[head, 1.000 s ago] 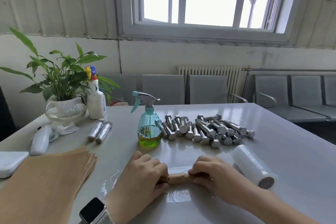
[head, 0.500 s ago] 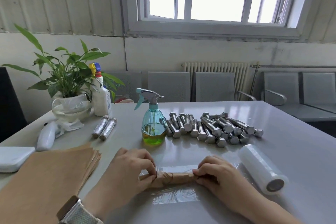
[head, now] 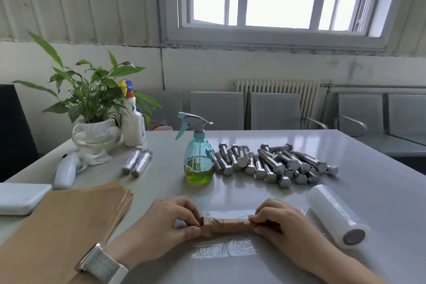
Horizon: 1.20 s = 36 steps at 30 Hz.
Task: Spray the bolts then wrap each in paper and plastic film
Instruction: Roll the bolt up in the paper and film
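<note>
Paper-wrapped bolt [head: 224, 226] on plastic film [head: 227, 249], ends pinched between left hand [head: 166, 226] and right hand [head: 280, 223].

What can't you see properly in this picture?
- Head view: the bolt inside the paper-wrapped roll; brown paper covers it.
- Both roll ends: the left hand and right hand grip them.
- White bottle label: too small, leaves overlap.
- Paper stack: cut off by the bottom edge.
- Wrapped pair: contents hidden by wrapping.
</note>
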Each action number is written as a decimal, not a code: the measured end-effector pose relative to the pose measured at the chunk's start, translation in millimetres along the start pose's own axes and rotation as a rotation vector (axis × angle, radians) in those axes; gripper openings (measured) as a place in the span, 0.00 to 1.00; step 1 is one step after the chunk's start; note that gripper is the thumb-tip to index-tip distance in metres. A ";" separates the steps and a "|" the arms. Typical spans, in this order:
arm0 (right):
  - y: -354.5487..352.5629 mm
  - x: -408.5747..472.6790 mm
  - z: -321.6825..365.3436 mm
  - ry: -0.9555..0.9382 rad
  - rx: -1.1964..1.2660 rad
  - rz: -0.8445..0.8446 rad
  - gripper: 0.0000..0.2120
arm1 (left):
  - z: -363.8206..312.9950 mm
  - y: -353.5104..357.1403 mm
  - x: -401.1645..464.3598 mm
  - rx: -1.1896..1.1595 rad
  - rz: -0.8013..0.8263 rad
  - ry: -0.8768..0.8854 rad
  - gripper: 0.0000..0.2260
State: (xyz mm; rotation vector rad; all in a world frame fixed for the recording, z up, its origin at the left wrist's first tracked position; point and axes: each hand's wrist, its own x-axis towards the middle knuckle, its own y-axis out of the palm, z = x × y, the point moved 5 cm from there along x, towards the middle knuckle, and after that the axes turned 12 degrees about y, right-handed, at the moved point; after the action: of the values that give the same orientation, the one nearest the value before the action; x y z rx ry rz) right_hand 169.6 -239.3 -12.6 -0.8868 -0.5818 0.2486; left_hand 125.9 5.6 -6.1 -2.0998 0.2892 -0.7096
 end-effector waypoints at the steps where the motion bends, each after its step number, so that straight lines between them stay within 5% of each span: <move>1: -0.3 -0.1 0.4 0.000 0.002 0.003 0.02 | 0.6 -0.1 0.6 -0.027 -0.001 -0.026 0.02; 9: -0.7 -0.4 1.0 0.016 0.017 0.004 0.03 | 8.7 -4.0 -5.4 -0.031 -0.087 -0.117 0.10; 22: 0.6 -0.5 1.5 0.038 0.018 0.011 0.03 | -6.8 5.8 -2.3 0.270 -0.145 -0.052 0.04; 26: 1.2 -0.3 0.3 0.042 0.024 0.018 0.03 | -11.3 9.3 -0.3 0.384 -0.085 -0.174 0.07; 30: 1.6 -0.3 -0.1 0.033 0.025 0.016 0.03 | -2.5 4.6 6.7 0.194 0.048 -0.368 0.06; 36: 2.8 -0.5 -2.0 0.019 0.019 0.015 0.04 | -0.5 1.8 28.6 0.105 0.313 -0.432 0.04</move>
State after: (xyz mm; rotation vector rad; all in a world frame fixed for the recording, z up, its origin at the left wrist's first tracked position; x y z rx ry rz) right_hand 170.4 -239.1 -16.0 -0.8745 -0.5549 0.2588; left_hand 148.9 -8.5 3.6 -1.9868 0.3204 -0.0784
